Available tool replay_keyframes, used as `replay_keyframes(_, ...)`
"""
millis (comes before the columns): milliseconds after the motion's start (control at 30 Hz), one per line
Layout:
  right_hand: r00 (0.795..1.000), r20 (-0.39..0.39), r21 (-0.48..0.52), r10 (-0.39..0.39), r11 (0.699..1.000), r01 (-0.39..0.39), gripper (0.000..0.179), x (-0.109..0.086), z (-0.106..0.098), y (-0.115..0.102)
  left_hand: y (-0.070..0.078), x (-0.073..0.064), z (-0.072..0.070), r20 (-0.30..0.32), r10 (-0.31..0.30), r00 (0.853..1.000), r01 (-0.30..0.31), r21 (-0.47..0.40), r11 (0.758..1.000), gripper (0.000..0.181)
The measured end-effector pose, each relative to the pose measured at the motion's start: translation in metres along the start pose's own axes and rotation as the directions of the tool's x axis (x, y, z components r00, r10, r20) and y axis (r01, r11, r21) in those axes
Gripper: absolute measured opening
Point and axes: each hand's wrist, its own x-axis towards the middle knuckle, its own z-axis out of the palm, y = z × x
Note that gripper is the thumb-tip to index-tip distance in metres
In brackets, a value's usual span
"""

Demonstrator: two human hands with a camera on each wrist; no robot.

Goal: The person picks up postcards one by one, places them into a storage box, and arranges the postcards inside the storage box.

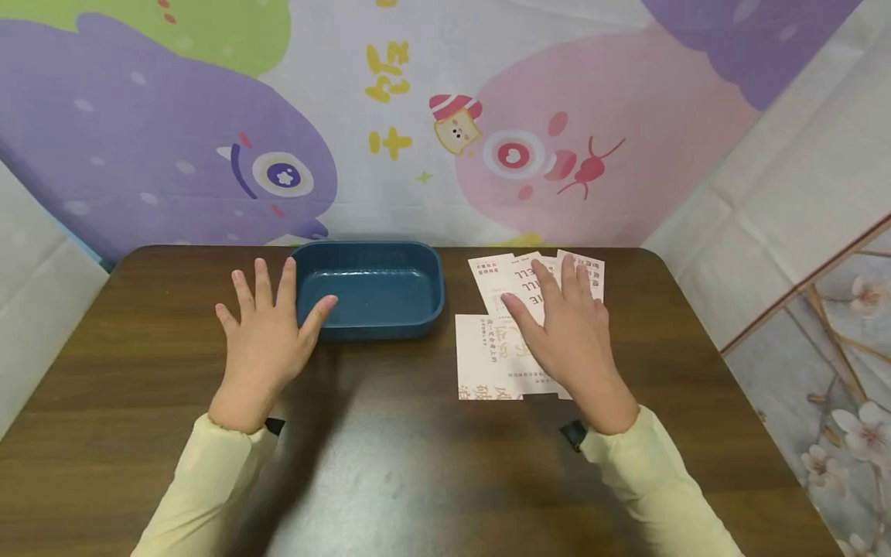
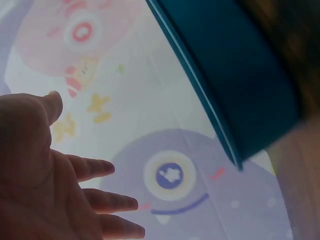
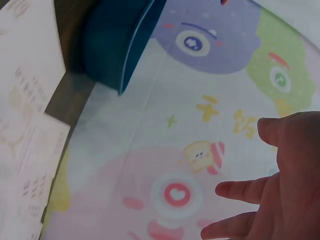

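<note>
My left hand (image 1: pixel 267 340), fingers spread and holding nothing, hovers by the left end of a dark blue rectangular dish (image 1: pixel 369 329). In the left wrist view the dish (image 2: pixel 225 75) is at the upper right, apart from the fingers. Over on the right, my right hand (image 1: pixel 574 340) spreads its fingers above several overlapping printed paper cards (image 1: pixel 480 352), covering part of them. The right wrist view has the cards (image 3: pixel 30 115) along the left side, with a gap between them and the hand (image 3: pixel 285 185). The dish's visible inside holds nothing.
A brown wooden table (image 1: pixel 404 472) carries the dish and cards near its back edge. Behind it hangs a cloth (image 1: pixel 390 201) with cartoon creatures. A floral panel (image 1: pixel 835 371) stands along the right side.
</note>
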Motion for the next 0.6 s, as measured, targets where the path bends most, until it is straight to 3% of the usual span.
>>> replay_keyframes(300,0.999,-0.035,-0.029,0.034,0.999,-0.035,0.072,0.002,0.000,0.031,-0.020,0.011,0.003,0.038,-0.065,0.997,0.067,-0.033,0.997,0.088)
replay_keyframes(600,0.995,0.002,-0.063,0.095,0.993,-0.095,0.073,0.004,-0.002,0.056,-0.026,0.025,0.010,0.072,-0.093,0.993,0.096,-0.029,0.995,0.092)
